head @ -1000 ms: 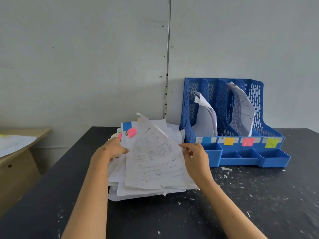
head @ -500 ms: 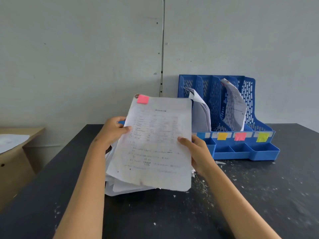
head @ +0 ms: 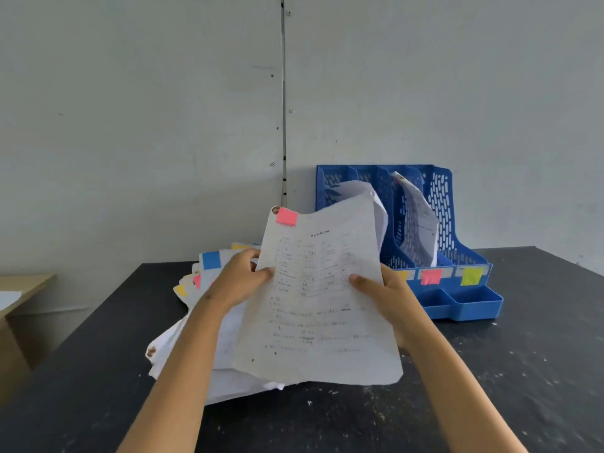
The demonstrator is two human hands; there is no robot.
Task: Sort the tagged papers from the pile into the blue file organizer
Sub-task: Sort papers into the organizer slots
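Papers sit in two organizer [head: 444,204] slots; both hands — left [head: 240,282], right [head: 390,297] — pinch a pink-tagged sheet [head: 317,305]; pile [head: 209,338] at nine o'clock remains.

pink-tagged sheet [head: 322,308] held up, organizer [head: 457,250] behind

Both hands up on one printed sheet [head: 318,302], lifted off the table [head: 510,371]: left hand [head: 240,282] pinching its edge at nine o'clock, right hand [head: 389,297] gripping at three. A pink tag [head: 287,216] sits at the sheet's eleven o'clock corner. Under it, the paper pile [head: 202,322] fans out, blue tag [head: 211,260] showing. At two o'clock stands the blue file organizer [head: 457,256], papers slumped in two slots, pink label [head: 430,276] and yellow-green label [head: 471,276] on its front.
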